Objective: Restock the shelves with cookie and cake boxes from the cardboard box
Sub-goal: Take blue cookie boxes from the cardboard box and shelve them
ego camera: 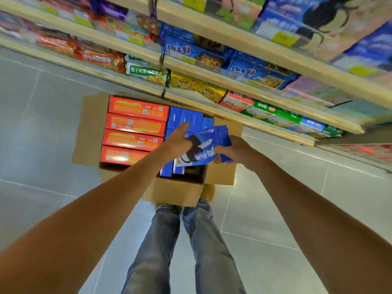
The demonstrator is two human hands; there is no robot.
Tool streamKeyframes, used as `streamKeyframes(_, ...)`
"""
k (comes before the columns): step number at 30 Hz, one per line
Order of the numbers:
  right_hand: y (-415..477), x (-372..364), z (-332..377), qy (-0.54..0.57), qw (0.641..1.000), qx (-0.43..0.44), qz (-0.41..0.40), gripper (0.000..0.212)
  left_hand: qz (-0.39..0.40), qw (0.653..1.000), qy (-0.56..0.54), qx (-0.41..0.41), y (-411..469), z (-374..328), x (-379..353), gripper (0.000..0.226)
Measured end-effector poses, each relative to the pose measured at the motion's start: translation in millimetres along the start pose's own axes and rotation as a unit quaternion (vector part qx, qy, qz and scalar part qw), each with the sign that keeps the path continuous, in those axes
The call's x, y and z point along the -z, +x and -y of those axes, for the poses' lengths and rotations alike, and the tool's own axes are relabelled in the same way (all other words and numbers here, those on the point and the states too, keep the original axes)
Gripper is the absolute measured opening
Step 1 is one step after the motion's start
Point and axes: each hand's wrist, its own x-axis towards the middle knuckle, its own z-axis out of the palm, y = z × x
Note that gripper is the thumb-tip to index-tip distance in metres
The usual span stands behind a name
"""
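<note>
An open cardboard box (91,128) sits on the floor below the shelves. Its left half holds several red-orange boxes (135,123) lying flat; its right half holds blue cookie boxes (186,118) standing on edge. Above that right half both hands hold a blue cookie box (210,142) with a dark cookie picture on its face, and more blue edges show fanned behind it. My left hand (177,140) grips its left side. My right hand (237,150) grips its right lower corner.
Wooden shelves (233,47) run across the top, packed with blue, yellow, green and red snack packs and yellow price tags. Grey tiled floor (42,102) surrounds the carton. My legs in jeans (169,240) stand just behind it.
</note>
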Motion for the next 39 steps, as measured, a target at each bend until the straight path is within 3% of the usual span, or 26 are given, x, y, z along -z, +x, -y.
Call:
streamKeyframes(4, -62.9, 45.3, 56.7, -0.006, 0.996, 0.075, 0.044, 0.031, 0.06, 0.992, 0.058, -0.091, -46.9, -76.3, 33.5, 0.088)
streamKeyframes(7, -118.4, 74.0, 100.3, -0.005, 0.992, 0.121, 0.033, 0.036, 0.087, 0.982, 0.063, -0.157, -91.9, -127.6, 60.8, 0.09)
streamKeyframes(17, -287.0, 139.2, 212.0, 0.025, 0.961, 0.26, -0.096, 0.062, 0.006, 0.939, 0.116, -0.324, -239.0, -274.8, 143.6, 0.079)
streamKeyframes(20, -347.6, 160.2, 230.9, -0.026, 0.949, 0.289, -0.123, 0.056, -0.012, 0.937, 0.024, -0.349, -285.1, -307.9, 159.1, 0.048)
streamKeyframes(25, -445.1, 183.4, 255.4, -0.046, 0.928, 0.341, -0.14, 0.05, -0.023, 0.903, -0.155, -0.4, -362.5, -371.4, 189.6, 0.021)
streamKeyframes(27, -474.0, 196.8, 262.4, -0.046, 0.914, 0.353, -0.196, 0.065, -0.022, 0.88, -0.205, -0.428, -387.6, -395.2, 200.0, 0.024)
streamKeyframes(30, -507.7, 225.3, 269.8, -0.025, 0.89, 0.385, -0.243, 0.038, -0.026, 0.844, -0.265, -0.465, -422.4, -422.9, 213.8, 0.027)
streamKeyframes(32, -537.8, 236.4, 274.7, 0.028, 0.86, 0.411, -0.301, 0.059, -0.013, 0.818, -0.303, -0.489, -441.8, -440.9, 221.0, 0.024)
streamKeyframes(36, -579.3, 245.6, 294.5, 0.191, 0.813, 0.469, -0.288, 0.055, 0.047, 0.756, -0.403, -0.514, -474.2, -470.6, 220.5, 0.029)
streamKeyframes(39, -599.8, 249.5, 316.2, 0.221, 0.768, 0.497, -0.338, 0.061, 0.045, 0.737, -0.427, -0.522, -492.9, -492.4, 215.6, 0.031)
